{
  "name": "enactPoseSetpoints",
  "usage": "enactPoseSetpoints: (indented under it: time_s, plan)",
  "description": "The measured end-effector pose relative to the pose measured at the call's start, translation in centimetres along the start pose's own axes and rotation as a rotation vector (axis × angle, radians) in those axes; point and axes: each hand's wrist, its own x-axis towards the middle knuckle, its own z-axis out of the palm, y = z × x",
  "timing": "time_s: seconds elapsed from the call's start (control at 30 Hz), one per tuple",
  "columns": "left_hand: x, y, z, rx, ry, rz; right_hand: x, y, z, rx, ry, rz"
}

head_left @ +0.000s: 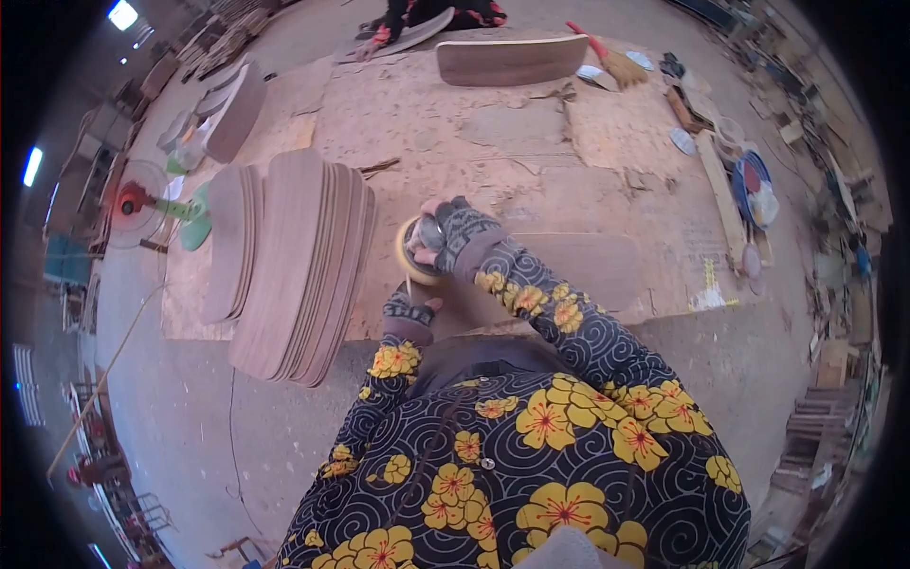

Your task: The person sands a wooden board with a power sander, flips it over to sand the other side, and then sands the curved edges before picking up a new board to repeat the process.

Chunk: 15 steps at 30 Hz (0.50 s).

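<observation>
My right hand (438,232), in a patterned fingerless glove, is wrapped over the top of a round power sander (424,230) with a yellowish pad. The sander is tilted at the left end of a brown wooden panel (578,266) lying in front of me. My left hand (413,305), gloved the same way, is closed at that panel's near left corner, just below the sander. Its thumb shows, while its other fingers are partly hidden. Left of my hands leans a stack of curved wooden panels (303,256), with a smaller stack (232,237) beside it.
A green and red fan (180,209) stands beyond the stacks at left. Another curved panel (512,62) stands on edge across the worn board (398,123), near a broom (621,66). A person's hand (368,47) rests by a panel at the top. A blue basin (755,190) sits at right.
</observation>
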Motion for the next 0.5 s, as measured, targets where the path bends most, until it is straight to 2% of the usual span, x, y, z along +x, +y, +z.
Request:
enactPoseSetpoints:
  time_s: [0.03, 0.07, 0.13, 0.17, 0.23, 0.3, 0.33, 0.43, 0.5]
  plan:
    - [-0.4, 0.4, 0.3, -0.223, 0.046, -0.043, 0.0, 0.5, -0.5, 0.004, -0.009, 0.100]
    - [-0.7, 0.8, 0.6, -0.435, 0.101, -0.077, -0.3, 1.8, -0.2, 0.003, 0.057, 0.104]
    - [-1.9, 7.6, -1.2, -0.329, 0.099, -0.453, -1.1, 5.6, 0.7, 0.003, 0.189, 0.107]
    - [-2.2, 9.1, -1.5, -0.287, 0.124, -0.457, -1.7, 5.6, -1.8, -0.119, 0.013, 0.066]
    - [-2.8, 11.0, -1.6, -0.202, 0.176, -0.476, -2.6, 10.6, -1.6, -0.174, 0.063, 0.200]
    - [-3.0, 10.3, -1.3, -0.195, 0.172, -0.446, -2.9, 21.7, 1.1, -0.462, 0.060, 0.160]
    - [-3.0, 9.9, -1.2, -0.192, 0.176, -0.431, -3.7, 25.1, 0.9, -0.535, 0.022, 0.234]
    - [-2.7, 9.2, -1.3, -0.132, 0.167, -0.413, -7.9, 29.8, -4.2, -0.668, -0.086, 0.592]
    - [-2.6, 9.4, -1.2, -0.190, 0.195, -0.446, -10.2, 30.3, -6.0, -0.642, 0.018, 0.717]
